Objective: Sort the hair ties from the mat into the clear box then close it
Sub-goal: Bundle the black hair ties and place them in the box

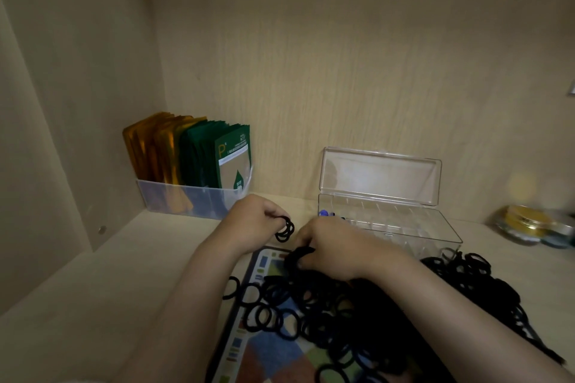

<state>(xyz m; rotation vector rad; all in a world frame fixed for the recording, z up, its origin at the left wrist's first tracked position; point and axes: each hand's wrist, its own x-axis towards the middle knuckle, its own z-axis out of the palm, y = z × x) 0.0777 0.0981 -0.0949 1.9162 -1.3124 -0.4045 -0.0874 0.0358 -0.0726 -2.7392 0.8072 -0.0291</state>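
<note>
Left hand [252,221]: fingers curled, pinching a small bunch of black hair ties [285,228], held off the mat's far edge. Right hand [329,250]: fingers curled down, gripping a clump at the far end of the hair tie pile [326,311]. The pile lies on the patterned mat [264,348] and spills off it toward 3 o'clock. Clear box [404,227] sits at 1 o'clock from the hands, lid [379,176] standing open; small blue item [324,213] in its near-left corner. Bin of sachets [186,199] at 10 o'clock. Jars [529,224] at 3 o'clock, blurred.
</note>
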